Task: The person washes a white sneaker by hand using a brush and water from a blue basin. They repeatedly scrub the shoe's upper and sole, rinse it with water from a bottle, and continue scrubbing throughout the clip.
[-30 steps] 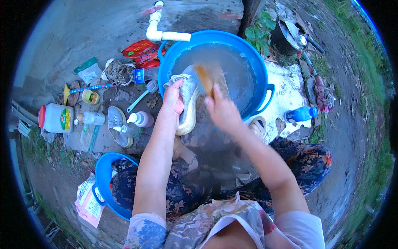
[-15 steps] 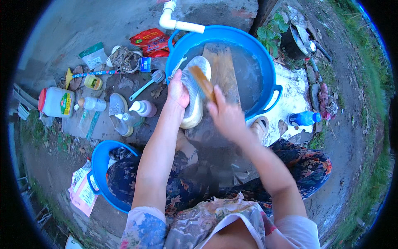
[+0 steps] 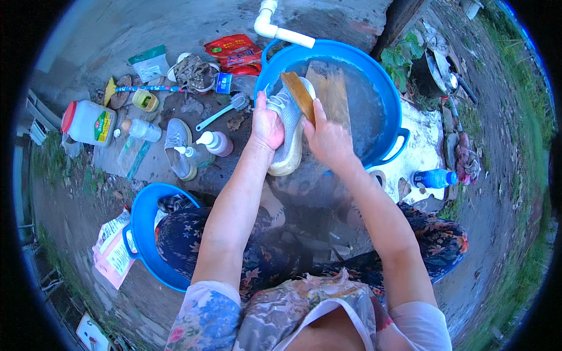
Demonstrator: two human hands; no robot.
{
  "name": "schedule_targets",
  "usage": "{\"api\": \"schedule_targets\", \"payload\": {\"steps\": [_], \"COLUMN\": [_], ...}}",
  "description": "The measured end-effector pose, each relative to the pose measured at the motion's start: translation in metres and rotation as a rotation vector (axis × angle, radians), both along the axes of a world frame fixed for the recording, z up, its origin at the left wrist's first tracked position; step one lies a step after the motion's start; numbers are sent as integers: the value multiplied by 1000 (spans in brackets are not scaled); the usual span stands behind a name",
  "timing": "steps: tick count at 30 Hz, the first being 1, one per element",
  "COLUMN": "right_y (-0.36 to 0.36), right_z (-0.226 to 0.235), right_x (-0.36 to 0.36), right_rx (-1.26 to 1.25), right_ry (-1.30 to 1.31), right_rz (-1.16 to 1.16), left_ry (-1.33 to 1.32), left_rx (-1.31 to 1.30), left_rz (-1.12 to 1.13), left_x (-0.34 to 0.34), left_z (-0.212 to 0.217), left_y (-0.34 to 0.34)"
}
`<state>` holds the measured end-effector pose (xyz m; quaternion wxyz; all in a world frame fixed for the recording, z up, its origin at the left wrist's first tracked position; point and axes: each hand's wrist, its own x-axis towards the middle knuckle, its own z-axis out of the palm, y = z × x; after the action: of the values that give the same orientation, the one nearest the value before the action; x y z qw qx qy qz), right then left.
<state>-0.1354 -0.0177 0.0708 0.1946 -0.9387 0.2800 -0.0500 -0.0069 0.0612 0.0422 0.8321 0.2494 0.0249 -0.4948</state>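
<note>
My left hand is closed round the side of a light grey sneaker, holding it by the near rim of the blue tub. In my right hand is a wooden scrubbing brush, gripped at its lower end and lying along the upper part of the sneaker. The brush's bristles are hidden beneath its wooden back. A wooden board slants in the tub's cloudy water, just beyond my right hand. Another grey shoe lies on the ground to the left.
Left of the tub are a pump bottle, a white-and-blue brush, a red-lidded jar and red packets. A smaller blue basin stands by my left knee. A white pipe overhangs the tub; a blue bottle lies at right.
The brush has moved up along the sneaker toward its far end, with my right hand following. The whole view has shifted slightly, so the surroundings appear farther right.
</note>
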Motion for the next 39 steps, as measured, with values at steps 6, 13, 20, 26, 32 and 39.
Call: {"api": "schedule_targets", "payload": {"steps": [6,13,20,26,32,39], "right_y": [37,33,-1,40,0,61], "right_z": [6,4,5,3,-6,8], "right_x": [-34,-18,12,-41,-7,-44], "right_rx": [-2,-62,-49,21,201,949], "right_ry": [-16,-54,40,-31,-96,-261], "right_rz": [152,77,11,40,-181,-345], "left_ry": [-21,-30,-81,71,-11,1], "left_rx": [81,33,53,170,359,379], "left_rz": [68,68,38,183,144,167], "left_x": [1,1,-4,7,3,2], "left_z": [2,5,12,-18,-30,-23], "left_y": [19,12,5,10,-10,3]}}
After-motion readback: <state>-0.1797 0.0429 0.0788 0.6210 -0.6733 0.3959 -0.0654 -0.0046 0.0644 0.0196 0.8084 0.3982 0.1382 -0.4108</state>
